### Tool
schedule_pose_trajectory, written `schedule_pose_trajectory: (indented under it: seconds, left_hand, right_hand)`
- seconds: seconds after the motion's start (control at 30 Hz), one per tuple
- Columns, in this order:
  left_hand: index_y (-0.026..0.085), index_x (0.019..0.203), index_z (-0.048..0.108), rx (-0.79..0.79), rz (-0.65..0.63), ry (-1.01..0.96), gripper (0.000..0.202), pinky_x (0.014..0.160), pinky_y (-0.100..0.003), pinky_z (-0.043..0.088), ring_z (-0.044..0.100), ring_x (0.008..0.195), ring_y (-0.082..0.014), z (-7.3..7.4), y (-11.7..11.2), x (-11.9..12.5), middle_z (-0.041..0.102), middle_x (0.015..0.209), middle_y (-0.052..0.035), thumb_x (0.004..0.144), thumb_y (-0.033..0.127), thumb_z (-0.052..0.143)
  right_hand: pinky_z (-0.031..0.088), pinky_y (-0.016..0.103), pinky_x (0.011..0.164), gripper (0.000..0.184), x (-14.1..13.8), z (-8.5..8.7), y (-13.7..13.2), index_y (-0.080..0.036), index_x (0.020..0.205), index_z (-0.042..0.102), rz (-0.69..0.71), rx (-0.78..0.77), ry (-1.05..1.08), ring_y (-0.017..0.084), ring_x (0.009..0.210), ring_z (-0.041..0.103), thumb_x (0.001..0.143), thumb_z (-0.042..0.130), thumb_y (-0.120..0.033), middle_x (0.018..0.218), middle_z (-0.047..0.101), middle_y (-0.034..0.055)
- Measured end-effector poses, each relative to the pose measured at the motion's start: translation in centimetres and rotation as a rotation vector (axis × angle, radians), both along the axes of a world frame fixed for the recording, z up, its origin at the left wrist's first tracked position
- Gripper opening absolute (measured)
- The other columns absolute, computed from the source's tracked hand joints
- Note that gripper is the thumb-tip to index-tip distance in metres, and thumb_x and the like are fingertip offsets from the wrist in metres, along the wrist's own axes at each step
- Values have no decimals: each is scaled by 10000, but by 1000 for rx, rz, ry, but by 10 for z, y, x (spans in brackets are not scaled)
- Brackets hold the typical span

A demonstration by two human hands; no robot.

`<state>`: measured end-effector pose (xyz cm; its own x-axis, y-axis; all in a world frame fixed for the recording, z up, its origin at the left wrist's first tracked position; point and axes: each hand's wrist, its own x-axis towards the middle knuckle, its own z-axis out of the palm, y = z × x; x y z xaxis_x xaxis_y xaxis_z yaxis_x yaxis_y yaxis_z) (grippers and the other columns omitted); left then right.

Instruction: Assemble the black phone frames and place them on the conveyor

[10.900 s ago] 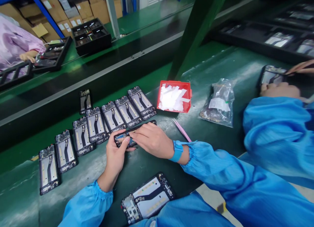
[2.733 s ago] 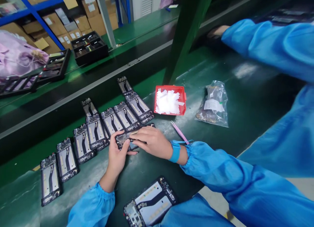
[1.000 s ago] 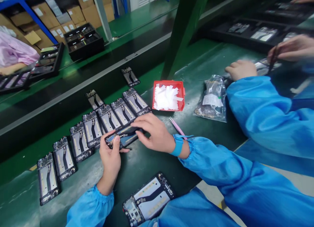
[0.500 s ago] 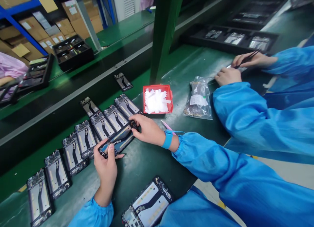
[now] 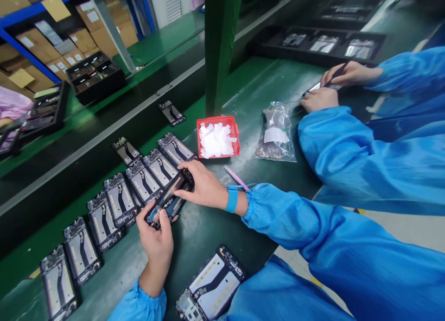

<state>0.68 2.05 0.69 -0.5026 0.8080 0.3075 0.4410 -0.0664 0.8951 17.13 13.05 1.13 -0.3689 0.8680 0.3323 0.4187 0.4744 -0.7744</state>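
Between my two hands is a phone assembly [image 5: 168, 202], a dark frame with circuit parts and no back cover, held tilted above the table. My left hand [image 5: 156, 237] grips its lower-left end, thumb on the face. My right hand [image 5: 204, 187] is closed on the upper-right end, a blue band [image 5: 232, 199] round that wrist. Just behind lies a slanting row of similar open phones, such as this phone [image 5: 120, 197]. Near my body another open phone [image 5: 212, 284] lies on the table. Pink tweezers [image 5: 237, 178] rest by my right wrist.
A red box [image 5: 237, 147] of white paper strips and a clear bag [image 5: 276, 140] of small parts stand beyond my right hand. A green post [image 5: 220, 52] rises behind. At right, a co-worker's hands [image 5: 321, 99] work near a black tray [image 5: 264, 45].
The phone assembly has turned and tilted a little in my hands. My right thumb has moved further over its face, and my left hand has shifted slightly right. The whole view has shifted slightly.
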Motion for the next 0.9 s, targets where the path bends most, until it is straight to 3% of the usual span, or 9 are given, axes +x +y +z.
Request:
schedule_pose_trajectory:
  seconds: [0.3, 0.53, 0.77, 0.9]
  left_hand:
    - [144, 1249, 564, -29, 23, 126, 397, 581, -281, 660, 750, 672, -166, -1, -10, 8, 712, 1022, -88, 906, 289, 699]
    - [148, 1216, 563, -18, 29, 211, 374, 580, -285, 650, 771, 689, -196, -6, -16, 8, 734, 1027, -115, 896, 288, 697]
    - [155, 1232, 509, -49, 0, 102, 388, 580, -308, 648, 769, 706, -207, -19, -20, 4, 724, 982, -104, 924, 328, 670]
    - [158, 1213, 518, -35, -4, 31, 396, 582, -316, 651, 759, 672, -197, -13, -17, 6, 724, 944, -82, 907, 340, 688]
  right_hand:
    - [474, 520, 1078, 780, -11, 7, -16, -211, 1308, 486, -34, -42, 19, 326, 1223, 531, 699, 900, -468, 1249, 544, 127]
    - [387, 605, 1167, 783, -16, 13, -33, -195, 1375, 478, -22, -139, -12, 402, 1432, 368, 746, 868, -453, 1417, 402, 204]
    - [349, 648, 1183, 786, -19, 10, -41, -178, 1443, 444, -11, -109, -42, 426, 1475, 320, 798, 821, -419, 1524, 318, 245]
    - [355, 651, 1174, 827, -21, 6, -42, -179, 1479, 424, -1, -84, -66, 431, 1485, 299, 796, 827, -412, 1553, 282, 246]
